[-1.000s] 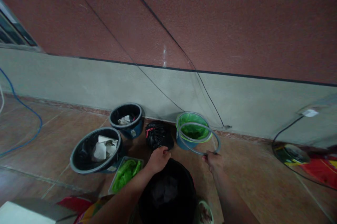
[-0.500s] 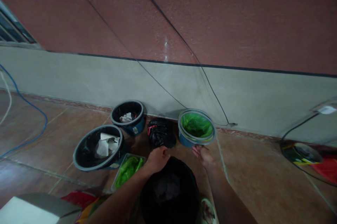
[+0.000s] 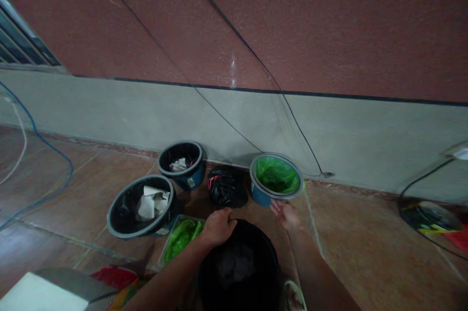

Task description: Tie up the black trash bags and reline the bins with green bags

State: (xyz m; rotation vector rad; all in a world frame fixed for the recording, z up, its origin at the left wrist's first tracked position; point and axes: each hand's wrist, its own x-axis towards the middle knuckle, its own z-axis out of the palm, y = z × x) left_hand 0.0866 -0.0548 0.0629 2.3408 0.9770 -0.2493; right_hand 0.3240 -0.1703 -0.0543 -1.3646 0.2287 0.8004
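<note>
A bin lined with a black bag [image 3: 239, 272] stands right in front of me, its inside dark. My left hand [image 3: 219, 226] is closed on its far left rim. My right hand [image 3: 287, 214] has its fingers stretched out at the near side of a blue bucket [image 3: 260, 196] with a grey rim; whether they touch it I cannot tell. A green plastic bag [image 3: 276, 174] lines that bucket. Between the bins, near the wall, rests a filled black garbage bag [image 3: 228, 187] with a red tie.
Two black-lined buckets, one larger [image 3: 120, 218] and one smaller [image 3: 193, 177], hold paper waste at the left. Beside them is a tray with green plastic [image 3: 183, 239]. A white box [image 3: 40, 294] sits front left. Blue [image 3: 54, 152] and black [image 3: 413, 182] cables run along the floor.
The grey rim on the green-lined bucket looks lower and flush, where it looked doubled before. My left hand has settled on the black-lined bin's rim. The whole view shifted slightly.
</note>
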